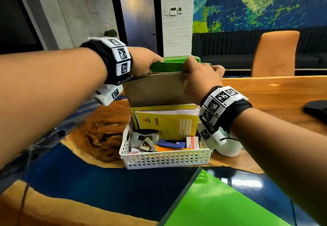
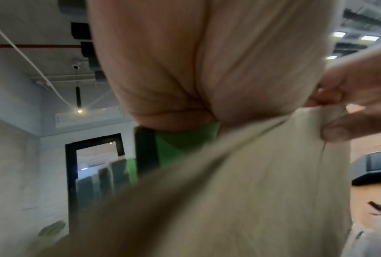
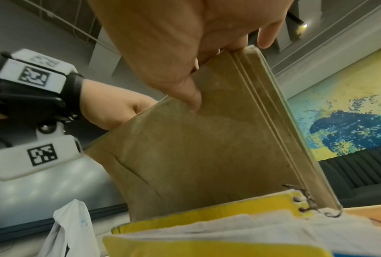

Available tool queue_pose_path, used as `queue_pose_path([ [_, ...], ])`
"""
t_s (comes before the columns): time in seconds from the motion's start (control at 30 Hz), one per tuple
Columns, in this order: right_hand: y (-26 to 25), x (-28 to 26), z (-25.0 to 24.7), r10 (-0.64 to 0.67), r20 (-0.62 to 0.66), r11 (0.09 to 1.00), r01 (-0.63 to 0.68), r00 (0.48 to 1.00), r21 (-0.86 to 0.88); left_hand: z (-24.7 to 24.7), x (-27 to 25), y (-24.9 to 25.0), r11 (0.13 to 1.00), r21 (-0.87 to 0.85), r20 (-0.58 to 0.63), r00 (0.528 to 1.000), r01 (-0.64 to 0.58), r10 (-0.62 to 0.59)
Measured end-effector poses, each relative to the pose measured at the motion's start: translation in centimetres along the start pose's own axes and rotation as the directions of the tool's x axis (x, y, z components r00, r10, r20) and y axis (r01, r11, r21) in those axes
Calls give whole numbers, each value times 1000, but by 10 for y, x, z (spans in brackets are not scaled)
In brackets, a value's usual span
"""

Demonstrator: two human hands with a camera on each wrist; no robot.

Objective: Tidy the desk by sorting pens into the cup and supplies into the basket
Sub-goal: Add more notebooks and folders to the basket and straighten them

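A white perforated basket stands mid-desk with yellow spiral notebooks upright in it, plus a stapler, pencils and a small box. At its far end, a stack of brown-covered notebooks with green ones behind stands upright. My left hand grips the stack's top left edge and my right hand grips its top right corner. The right wrist view shows my thumb pressed on the brown cover, above the yellow notebook. The left wrist view is mostly palm and brown cover.
A white cup-like object sits just right of the basket, under my right wrist. A green folder lies at the near edge. A black object is at the far right, an orange chair behind the desk.
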State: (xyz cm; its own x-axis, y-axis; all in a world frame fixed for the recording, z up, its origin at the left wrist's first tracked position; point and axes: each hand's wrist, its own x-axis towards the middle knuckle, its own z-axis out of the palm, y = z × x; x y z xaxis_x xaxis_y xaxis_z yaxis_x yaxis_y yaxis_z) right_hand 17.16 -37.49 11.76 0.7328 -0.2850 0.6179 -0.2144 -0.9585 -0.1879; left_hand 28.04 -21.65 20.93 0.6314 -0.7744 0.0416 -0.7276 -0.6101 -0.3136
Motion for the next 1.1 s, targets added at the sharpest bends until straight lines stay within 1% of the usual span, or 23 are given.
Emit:
queue_pose_path([
  [0.07,4,0,0,0,24,1000,-1,1000,17,8,12,2,1000,7,57,998,2,-2],
  [0.17,5,-3,-1,27,29,997,-29,999,76,10,17,-7,998,-54,111,994,10,-4],
  [0.23,2,-12,-5,53,-62,994,-46,997,100,12,11,-14,992,-128,50,999,18,-12],
  [0.27,-1,-20,-8,62,-140,992,-46,988,119,14,6,-17,982,-188,-19,999,22,-26],
  [0.3,-3,-29,-12,62,-214,990,-34,975,135,16,-2,-19,955,-296,-117,991,21,-58],
  [0.33,-5,-41,-16,38,-261,989,1,965,145,19,-13,-18,896,-444,-239,964,-1,-118],
  [0.37,-6,-53,-20,-24,-268,985,69,963,158,22,-27,-18,813,-580,-366,908,-50,-205],
  [0.4,-6,-66,-24,-129,-219,963,175,967,205,27,-45,-15,720,-685,-469,825,-113,-317],
  [0.43,-5,-80,-26,-253,-95,917,270,963,293,33,-65,-10,622,-764,-516,741,-172,-429],
  [0.47,-4,-97,-27,-369,105,872,306,923,382,41,-86,-5,525,-823,-507,695,-216,-510],
  [0.5,-4,-115,-26,-452,353,861,297,819,413,52,-108,4,427,-874,-457,693,-234,-558],
  [0.53,-5,-133,-25,-472,587,879,297,658,374,64,-128,15,330,-916,-385,724,-226,-573],
  [0.57,-5,-151,-22,-444,754,890,339,484,306,80,-148,27,245,-951,-299,772,-190,-561],
  [0.6,-5,-168,-17,-406,844,879,404,350,255,97,-167,39,192,-973,-214,819,-130,-533],
  [0.63,-6,-184,-13,-380,885,854,470,269,224,114,-186,51,176,-983,-136,855,-54,-501],
  [0.67,-6,-196,-8,-366,902,829,521,229,204,131,-201,62,171,-985,-65,881,19,-469],
  [0.7,-6,-204,-1,-357,907,811,556,225,181,148,-215,70,159,-984,5,898,84,-440],
  [0.77,-3,-214,8,-329,910,803,582,254,128,176,-243,80,124,-973,130,906,194,-402],
  [0.8,0,-216,12,-310,911,818,565,272,110,186,-256,83,108,-964,182,897,244,-402],
  [0.87,6,-213,14,-272,913,860,503,305,88,200,-277,84,48,-946,270,862,320,-428],
  [0.97,9,-208,13,-270,916,888,444,297,117,209,-301,87,-12,-933,330,841,360,-429],
  [1.03,9,-205,16,-249,924,900,422,292,109,214,-308,90,-25,-924,360,846,382,-394],
  [1.1,6,-203,16,-207,926,904,423,317,57,216,-314,92,-39,-913,392,845,407,-364],
])
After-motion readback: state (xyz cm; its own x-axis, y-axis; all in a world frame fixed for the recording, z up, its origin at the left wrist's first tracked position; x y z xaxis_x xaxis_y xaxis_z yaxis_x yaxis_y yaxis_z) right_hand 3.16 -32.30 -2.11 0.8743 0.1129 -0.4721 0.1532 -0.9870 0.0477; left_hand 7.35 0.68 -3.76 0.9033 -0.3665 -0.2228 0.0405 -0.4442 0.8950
